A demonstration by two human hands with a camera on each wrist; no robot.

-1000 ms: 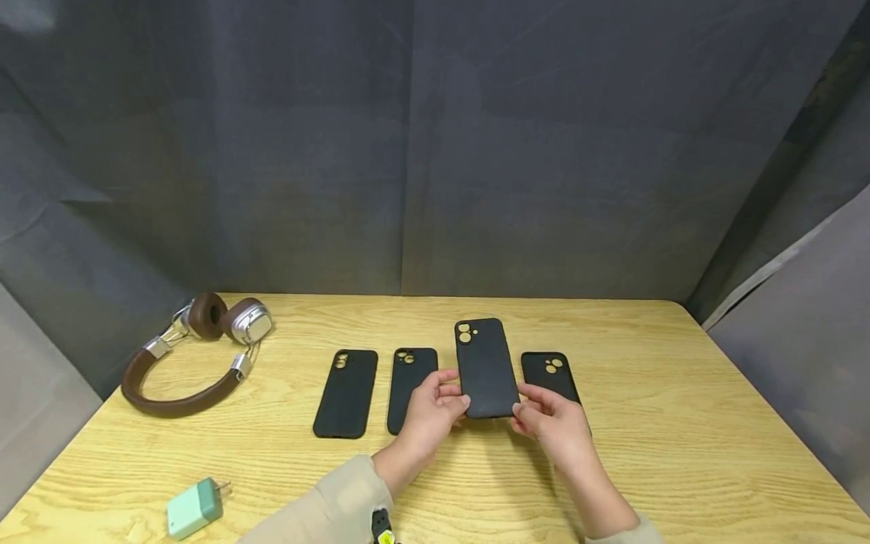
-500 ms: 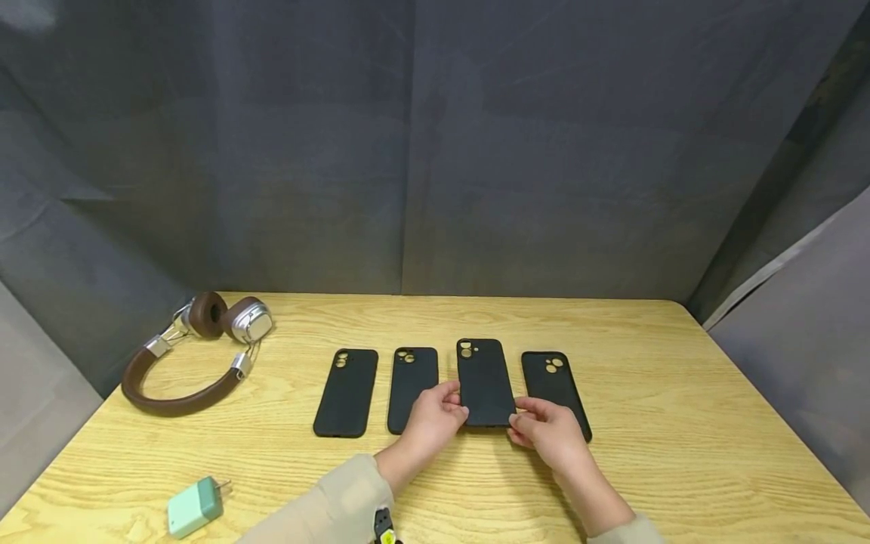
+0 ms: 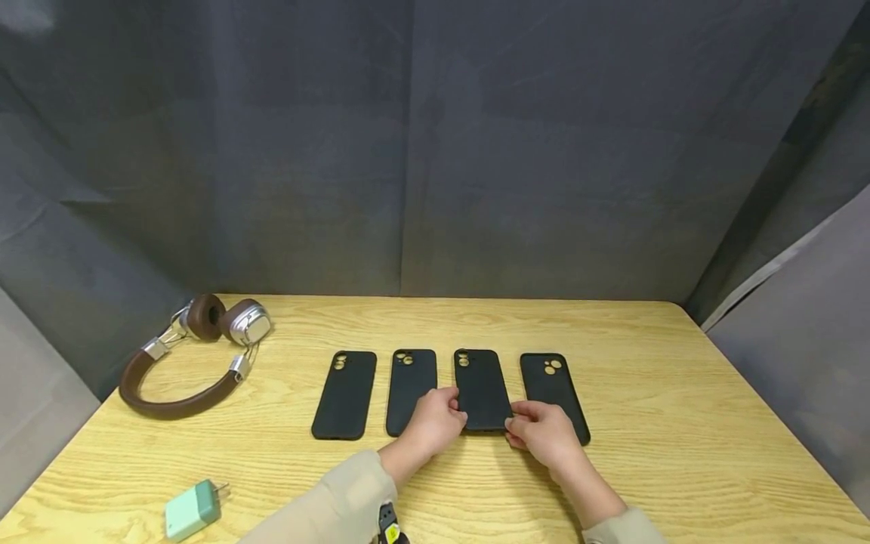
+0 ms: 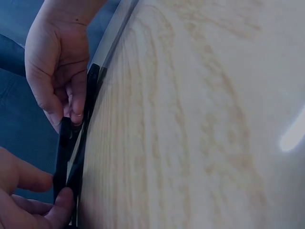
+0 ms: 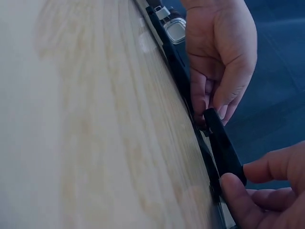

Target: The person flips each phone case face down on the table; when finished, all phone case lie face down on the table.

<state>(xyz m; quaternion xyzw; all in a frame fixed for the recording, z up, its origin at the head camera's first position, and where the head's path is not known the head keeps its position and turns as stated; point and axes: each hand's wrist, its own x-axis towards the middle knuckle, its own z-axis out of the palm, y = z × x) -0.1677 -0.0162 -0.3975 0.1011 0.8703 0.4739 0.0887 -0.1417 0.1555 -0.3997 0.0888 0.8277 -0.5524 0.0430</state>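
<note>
A black phone case [image 3: 481,389] with camera cutouts at its upper left lies low over the table, third from the left in a row. My left hand [image 3: 433,419] pinches its lower left corner, and my right hand [image 3: 546,434] pinches the lower right one. In the right wrist view the case [image 5: 223,145] stands slightly tilted off the wood between both hands' fingertips. Left of it is a second black phone case [image 3: 411,385], partly covered by my left hand. Another phone case [image 3: 553,389], inner side up, lies by my right hand. The leftmost phone case [image 3: 344,394] is untouched.
Brown and silver headphones [image 3: 178,404] lie at the table's back left. A mint green charger [image 3: 193,511] with its prongs out sits at the front left. Dark grey cloth [image 3: 435,151] hangs behind the wooden table [image 3: 680,423].
Both hands have lowered the held phone case toward the table, its top edge coming down level with the other cases. The other cases, headphones and charger stay in place.
</note>
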